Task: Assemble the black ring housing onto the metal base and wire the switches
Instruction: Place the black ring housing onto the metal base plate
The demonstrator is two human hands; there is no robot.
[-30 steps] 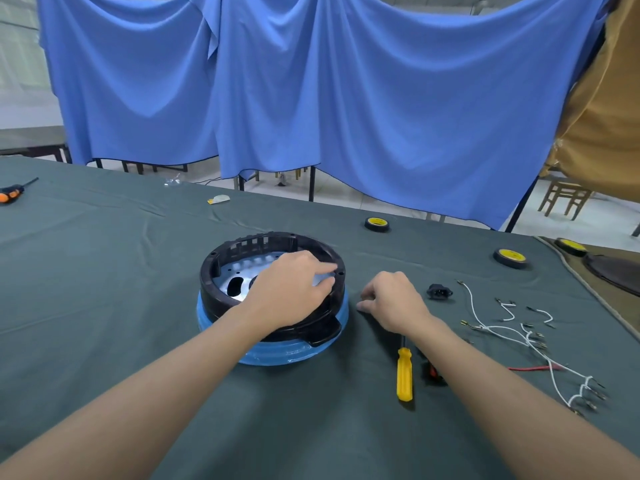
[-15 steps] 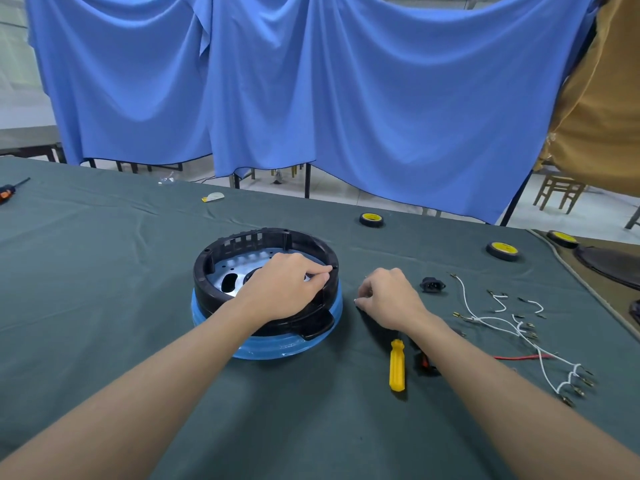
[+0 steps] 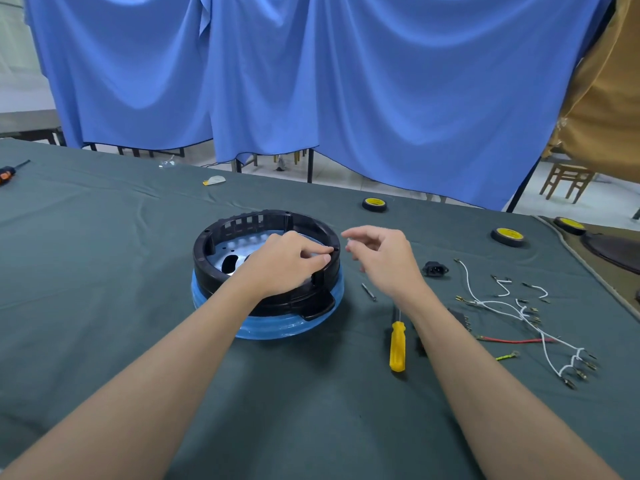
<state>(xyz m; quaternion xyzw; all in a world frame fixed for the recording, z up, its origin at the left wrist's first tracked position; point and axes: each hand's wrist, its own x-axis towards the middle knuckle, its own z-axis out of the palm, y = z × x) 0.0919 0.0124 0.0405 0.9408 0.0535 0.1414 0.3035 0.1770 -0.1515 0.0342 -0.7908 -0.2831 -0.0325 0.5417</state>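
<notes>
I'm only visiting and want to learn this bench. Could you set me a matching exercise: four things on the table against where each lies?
Things:
1 black ring housing
2 yellow screwdriver
3 red wire
4 orange-handled tool

Places:
A far left edge of the table
B on the blue-wrapped base
C between the person's forearms
D beside the white wires

Pairs: 1-B, 2-C, 3-D, 4-A.

Blue drapes [image 3: 381, 98] behind; tape roll [image 3: 374, 204]; wooden stool [image 3: 568, 178].
</notes>
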